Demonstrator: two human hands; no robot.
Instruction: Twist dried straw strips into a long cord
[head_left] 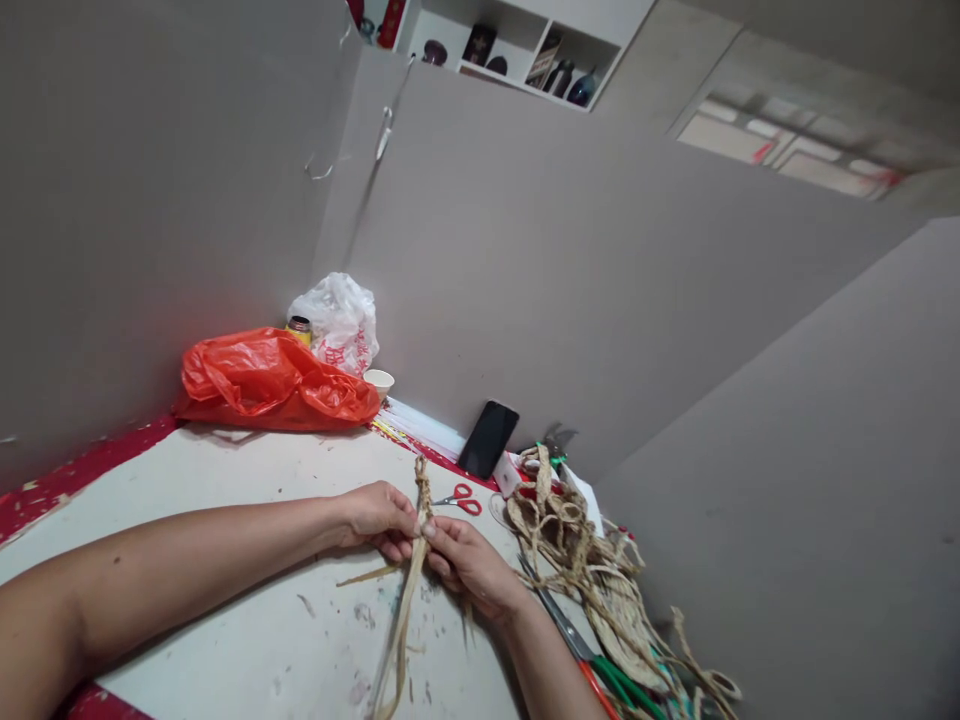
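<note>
Long pale plant-fibre strands (407,610) run down the middle of the white table surface toward me. Their far end is worked into a knotted brown braid (422,480). From the left, my left hand (381,520) pinches the strands just below the braid, thumb and fingers closed. My right hand (466,562) meets it from the other side, also pinching the strands with thumb and forefinger. The fingertips of both hands almost touch. Small red-handled scissors (462,500) lie beside the braid, just beyond my right hand.
A heap of braided straw cord (592,560) covers the right edge, with large shears (559,615) beside my right forearm. A black phone (489,440) leans against the wall. An orange plastic bag (270,380), a white bag (341,320) and a cup (379,382) stand at the back left.
</note>
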